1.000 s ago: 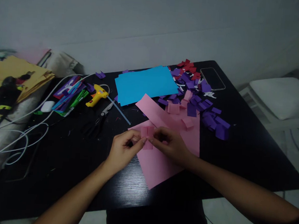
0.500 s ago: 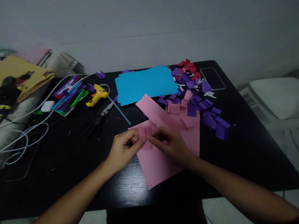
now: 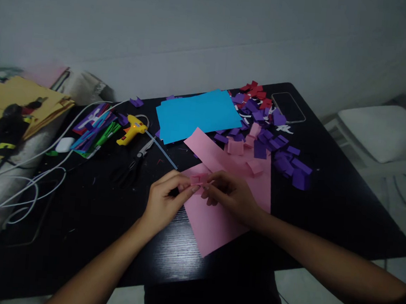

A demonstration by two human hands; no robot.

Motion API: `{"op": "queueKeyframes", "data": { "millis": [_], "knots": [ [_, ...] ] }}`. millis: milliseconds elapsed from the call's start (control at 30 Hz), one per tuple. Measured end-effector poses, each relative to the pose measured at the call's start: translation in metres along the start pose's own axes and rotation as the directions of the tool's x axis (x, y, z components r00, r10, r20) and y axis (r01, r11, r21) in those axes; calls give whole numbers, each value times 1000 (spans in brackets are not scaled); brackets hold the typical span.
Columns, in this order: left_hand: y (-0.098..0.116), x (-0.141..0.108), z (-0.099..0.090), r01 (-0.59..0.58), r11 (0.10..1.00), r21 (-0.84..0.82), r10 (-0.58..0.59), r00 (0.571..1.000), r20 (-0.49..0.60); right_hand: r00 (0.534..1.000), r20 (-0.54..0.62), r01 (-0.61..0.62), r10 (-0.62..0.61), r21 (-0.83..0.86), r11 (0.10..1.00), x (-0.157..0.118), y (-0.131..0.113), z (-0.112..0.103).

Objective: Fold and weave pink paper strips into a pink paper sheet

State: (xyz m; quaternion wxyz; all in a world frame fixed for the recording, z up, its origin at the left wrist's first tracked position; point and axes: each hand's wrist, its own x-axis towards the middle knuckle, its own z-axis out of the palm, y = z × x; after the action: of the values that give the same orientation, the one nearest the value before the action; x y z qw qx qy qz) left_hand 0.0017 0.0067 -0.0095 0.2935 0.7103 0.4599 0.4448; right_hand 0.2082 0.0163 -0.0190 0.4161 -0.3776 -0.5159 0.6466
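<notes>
Between my fingertips is a small folded piece of pink paper [image 3: 198, 179]. My left hand [image 3: 166, 198] pinches its left end between thumb and fingers. On the other end, my right hand [image 3: 232, 196] is closed with thumb and forefinger on the paper; part of the piece is hidden by the fingers. Both hands hover over a large pink sheet [image 3: 214, 228] lying at an angle on the black table. A pink strip [image 3: 205, 147] rests across that sheet, with several small folded pink pieces [image 3: 236, 147] near its right side.
Blue sheets [image 3: 198, 116] lie behind the pink paper. Purple folded pieces [image 3: 286, 163] and red ones [image 3: 257, 90] are heaped at right, near a phone [image 3: 289, 107]. At left are a yellow glue gun [image 3: 132, 130], scissors [image 3: 135, 160], coloured strips [image 3: 99, 130] and white cables [image 3: 33, 190].
The small pink piece has tipped and now shows less of its face. My right fingers have curled further beneath it, while the left hand has shifted only slightly.
</notes>
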Motion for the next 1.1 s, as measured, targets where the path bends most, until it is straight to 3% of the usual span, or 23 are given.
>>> {"op": "queueKeyframes", "data": {
  "millis": [200,333,467,733,1100],
  "knots": [
    [1,-2,1,10,1000,28,-9,999,-33,1000,9,20,-20,-17,1000,1,2,0],
    [-2,-5,2,65,996,-54,-66,998,-23,994,-16,110,-112,-108,988,3,2,-1],
    [-4,-6,1,51,996,-70,-52,999,-6,983,-26,170,-179,-199,965,3,1,-3],
    [3,-1,2,43,989,-141,-43,999,0,991,-39,123,-131,-164,979,3,1,-1],
    [-2,-8,10,216,938,-272,-227,974,-8,982,-96,145,-165,-183,972,3,1,1]
  ]
}}
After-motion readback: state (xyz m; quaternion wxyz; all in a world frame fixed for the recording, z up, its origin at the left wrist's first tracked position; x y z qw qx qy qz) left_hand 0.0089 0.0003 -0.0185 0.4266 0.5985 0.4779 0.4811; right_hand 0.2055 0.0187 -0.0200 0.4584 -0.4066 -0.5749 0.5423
